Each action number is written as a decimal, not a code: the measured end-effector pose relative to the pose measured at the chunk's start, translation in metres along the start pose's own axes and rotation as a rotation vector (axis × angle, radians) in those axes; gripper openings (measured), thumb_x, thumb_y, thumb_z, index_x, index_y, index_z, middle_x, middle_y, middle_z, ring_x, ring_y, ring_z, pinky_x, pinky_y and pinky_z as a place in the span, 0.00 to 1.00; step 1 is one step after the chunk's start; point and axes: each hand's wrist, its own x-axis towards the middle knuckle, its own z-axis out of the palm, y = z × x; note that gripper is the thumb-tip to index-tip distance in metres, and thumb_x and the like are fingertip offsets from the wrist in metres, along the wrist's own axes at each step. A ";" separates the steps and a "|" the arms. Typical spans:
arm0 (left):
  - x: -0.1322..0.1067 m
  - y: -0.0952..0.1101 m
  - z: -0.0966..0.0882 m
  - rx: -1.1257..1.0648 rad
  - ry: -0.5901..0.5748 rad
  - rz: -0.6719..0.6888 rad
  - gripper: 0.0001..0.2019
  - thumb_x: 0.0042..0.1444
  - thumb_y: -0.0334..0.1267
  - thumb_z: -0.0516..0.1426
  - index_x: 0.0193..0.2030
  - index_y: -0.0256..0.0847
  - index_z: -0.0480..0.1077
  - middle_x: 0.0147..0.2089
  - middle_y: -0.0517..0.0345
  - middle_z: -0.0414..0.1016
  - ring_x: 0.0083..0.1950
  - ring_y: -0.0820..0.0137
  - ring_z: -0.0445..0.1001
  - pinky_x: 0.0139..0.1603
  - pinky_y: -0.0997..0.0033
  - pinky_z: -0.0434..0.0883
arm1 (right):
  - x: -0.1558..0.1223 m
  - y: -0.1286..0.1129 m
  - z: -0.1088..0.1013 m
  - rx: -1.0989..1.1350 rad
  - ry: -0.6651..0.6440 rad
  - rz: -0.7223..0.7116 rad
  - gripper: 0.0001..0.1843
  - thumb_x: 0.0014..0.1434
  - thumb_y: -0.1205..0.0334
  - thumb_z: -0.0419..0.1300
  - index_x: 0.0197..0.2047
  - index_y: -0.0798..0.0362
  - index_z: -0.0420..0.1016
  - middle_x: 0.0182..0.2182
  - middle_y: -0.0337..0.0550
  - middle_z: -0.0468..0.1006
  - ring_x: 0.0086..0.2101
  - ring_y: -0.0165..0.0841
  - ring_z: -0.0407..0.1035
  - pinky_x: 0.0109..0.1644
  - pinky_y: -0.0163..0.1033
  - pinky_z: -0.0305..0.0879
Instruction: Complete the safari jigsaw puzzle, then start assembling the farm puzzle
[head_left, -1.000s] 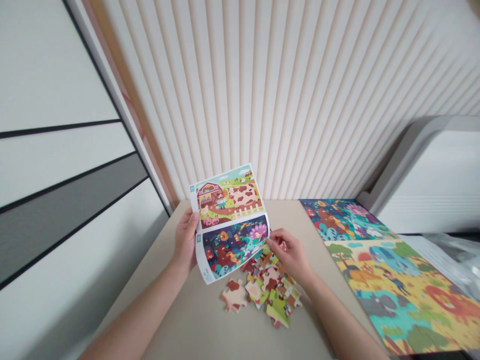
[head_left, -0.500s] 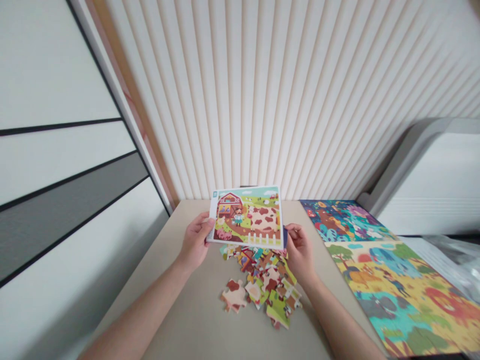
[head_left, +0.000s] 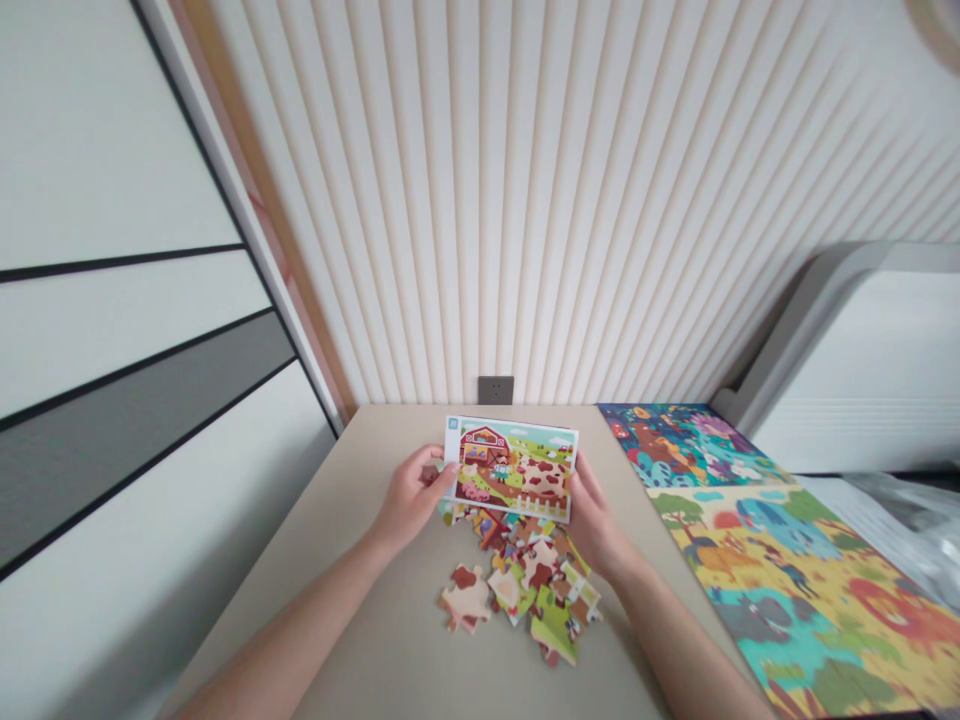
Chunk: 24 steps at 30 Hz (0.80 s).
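Note:
Between my two hands a picture card [head_left: 487, 485] with a farm scene, showing a red barn and a spotted cow, is held tilted toward me above the table. My left hand [head_left: 416, 490] pinches its left edge, thumb on the front. Along the right edge, my right hand [head_left: 596, 515] grips it, with its fingers partly hidden behind. Beneath and in front of the card lies a heap of loose jigsaw pieces [head_left: 540, 565], partly covered by it. One cream and brown piece [head_left: 466, 598] sits at the heap's left side.
On the right of the table [head_left: 360, 640] lie a dark animal picture puzzle [head_left: 690, 445] and a yellow savanna puzzle [head_left: 810, 600]. Clear plastic wrapping [head_left: 911, 530] is beyond them. A ribbed wall with a dark socket [head_left: 496, 390] rises behind; a white panel [head_left: 150, 560] stands left.
The card has come lower and slightly right, uncovering the wall socket. My right hand has shifted its hold, and the dark blue bit by its fingers no longer shows.

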 end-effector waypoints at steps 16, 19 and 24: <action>0.006 -0.006 0.002 -0.090 0.057 0.007 0.19 0.59 0.53 0.60 0.46 0.39 0.73 0.32 0.60 0.74 0.23 0.77 0.64 0.21 0.79 0.59 | 0.043 0.028 -0.031 -0.250 0.135 -0.061 0.24 0.54 0.40 0.67 0.44 0.52 0.78 0.40 0.47 0.83 0.37 0.45 0.77 0.41 0.49 0.74; 0.011 -0.007 -0.005 -0.080 0.113 0.054 0.19 0.61 0.54 0.57 0.46 0.40 0.73 0.38 0.58 0.74 0.21 0.80 0.59 0.20 0.79 0.56 | 0.089 0.018 -0.051 -0.325 0.159 -0.151 0.26 0.53 0.38 0.66 0.44 0.51 0.78 0.40 0.47 0.83 0.39 0.45 0.77 0.43 0.49 0.74; 0.017 -0.019 -0.017 0.061 0.074 0.047 0.20 0.61 0.54 0.57 0.42 0.37 0.74 0.33 0.57 0.74 0.21 0.79 0.59 0.21 0.78 0.56 | 0.175 0.007 -0.075 -0.528 0.146 -0.261 0.28 0.55 0.37 0.61 0.50 0.49 0.74 0.42 0.46 0.83 0.40 0.42 0.77 0.44 0.47 0.74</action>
